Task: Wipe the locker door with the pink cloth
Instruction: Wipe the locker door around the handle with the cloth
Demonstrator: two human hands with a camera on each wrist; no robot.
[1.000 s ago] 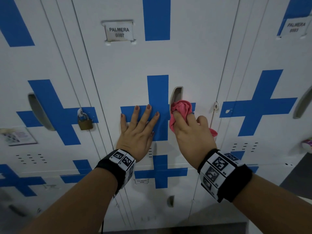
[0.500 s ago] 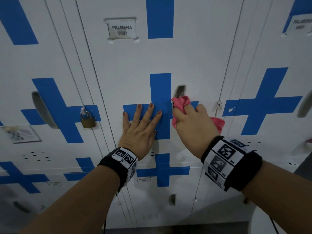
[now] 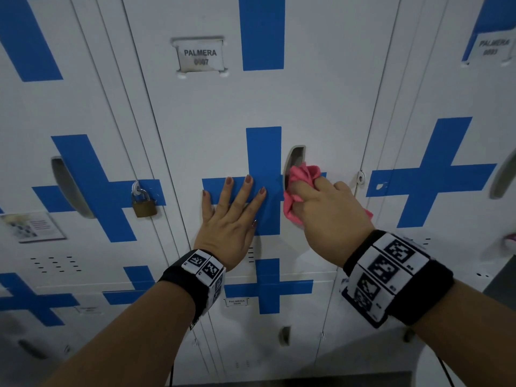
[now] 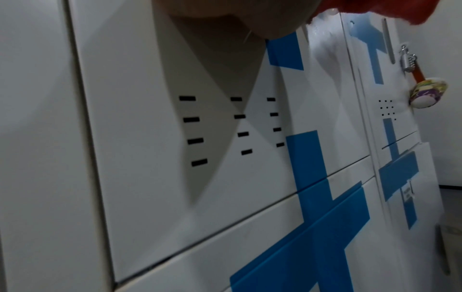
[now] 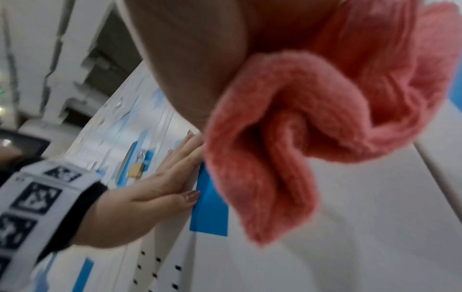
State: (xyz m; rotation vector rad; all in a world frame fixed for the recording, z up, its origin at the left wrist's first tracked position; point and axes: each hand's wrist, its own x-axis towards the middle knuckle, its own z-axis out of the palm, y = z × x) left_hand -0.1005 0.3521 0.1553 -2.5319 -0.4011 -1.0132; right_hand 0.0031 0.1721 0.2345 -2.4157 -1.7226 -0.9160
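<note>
The white locker door [image 3: 212, 115] with a blue cross [image 3: 264, 152] fills the middle of the head view. My left hand [image 3: 233, 208] lies flat on the cross's left arm, fingers straight and spread. My right hand [image 3: 326, 208] grips the bunched pink cloth [image 3: 297, 188] and presses it against the lower part of the recessed handle slot [image 3: 294, 159]. In the right wrist view the pink cloth [image 5: 312, 138] hangs in folds under my palm, beside the flat left hand [image 5: 155, 189]. The left wrist view shows the door's vent slots [image 4: 232, 126] and a corner of the cloth [image 4: 415, 9].
A brass padlock [image 3: 143, 203] hangs on the locker to the left. A name plate [image 3: 200, 55] sits near the door's top. A small latch [image 3: 361, 177] is at the door's right edge. A combination lock with a round tag [image 4: 252, 93] hangs on a locker to the right.
My right hand with the cloth has slid a little up along the handle slot. The left hand stays flat in place. The head view has shifted slightly.
</note>
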